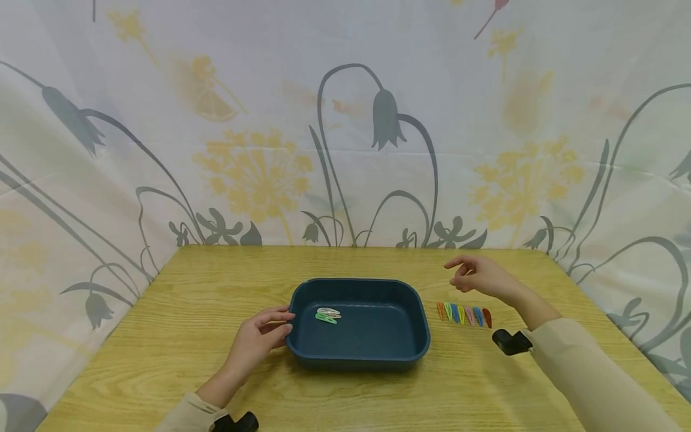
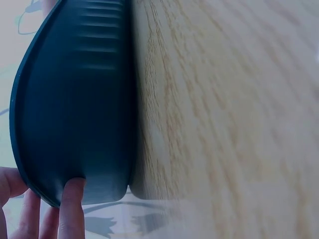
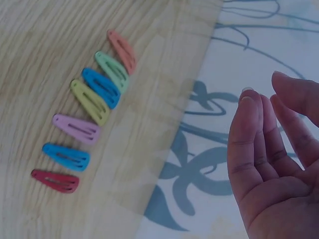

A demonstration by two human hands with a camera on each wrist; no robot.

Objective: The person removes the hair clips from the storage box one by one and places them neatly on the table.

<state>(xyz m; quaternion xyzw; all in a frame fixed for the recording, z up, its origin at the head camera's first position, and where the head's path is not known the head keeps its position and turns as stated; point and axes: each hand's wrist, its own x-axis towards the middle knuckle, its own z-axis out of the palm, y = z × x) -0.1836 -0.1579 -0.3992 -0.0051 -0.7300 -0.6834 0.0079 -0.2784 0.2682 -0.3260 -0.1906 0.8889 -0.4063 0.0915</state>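
Note:
A dark blue rectangular tray [image 1: 356,363] with raised walls stands on the table. My left hand [image 1: 259,333] holds its left rim; in the left wrist view one finger [image 2: 73,209] lies against the outer wall and others reach the edge. Inside the tray, toward its left, lie a green snap hair clip [image 1: 326,318] and a whitish one [image 1: 328,311], close together. Right of the tray, several coloured hair clips [image 3: 76,129] lie in a row. Beyond that row my right hand [image 1: 477,277] hovers with loosely bent fingers, holding nothing.
The wooden table [image 1: 216,288] runs back to a white cloth [image 1: 345,180] printed with grey and yellow flowers. In the row, the orange clip [image 3: 122,51] is nearest the tray and the red clip [image 3: 55,181] farthest right.

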